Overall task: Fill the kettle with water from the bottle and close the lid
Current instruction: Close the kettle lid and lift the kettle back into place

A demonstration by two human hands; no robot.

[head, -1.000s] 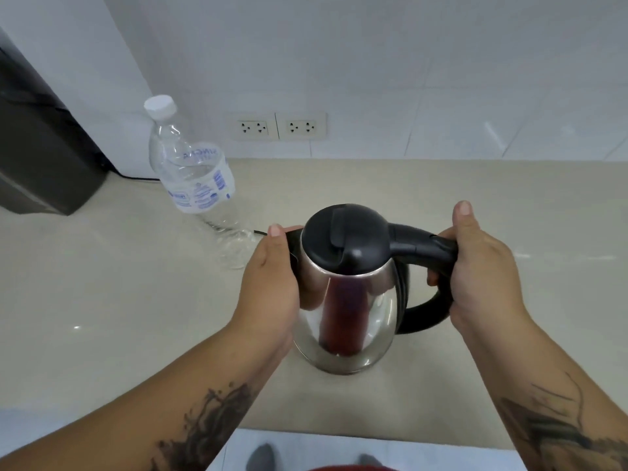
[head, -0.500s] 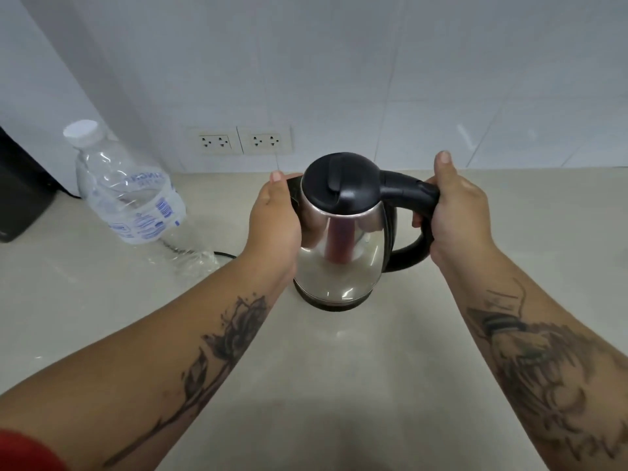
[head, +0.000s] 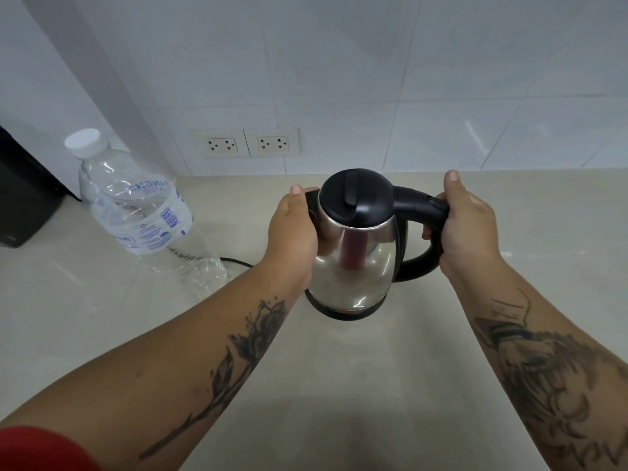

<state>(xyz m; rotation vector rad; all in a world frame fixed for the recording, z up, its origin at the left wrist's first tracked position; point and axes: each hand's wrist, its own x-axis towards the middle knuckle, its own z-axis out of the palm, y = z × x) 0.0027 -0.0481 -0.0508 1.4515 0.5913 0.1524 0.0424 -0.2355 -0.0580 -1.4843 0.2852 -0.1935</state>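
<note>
With the left hand [head: 293, 232] cupping the shiny steel kettle [head: 353, 263] and the right hand [head: 467, 229] wrapped around its black handle [head: 419, 207], steady it on the pale surface [head: 339, 385] before thumbing open the domed black lid [head: 355, 200].

We are seeing bare counter [head: 339, 385] under our forearms; the bottle [head: 136, 212] is crowding our left hand's [head: 294, 234] outer side.

I count one kettle [head: 353, 260] on the counter [head: 339, 385], with one black lid [head: 355, 198] and one handle [head: 419, 212]. One water bottle [head: 136, 212], one white cap [head: 83, 143]. Two hands: left hand [head: 294, 232], right hand [head: 467, 226]. Two wall outlet plates [head: 221, 144] [head: 272, 142]. One black cord [head: 236, 262]. One dark box [head: 23, 195] at far left.
</note>
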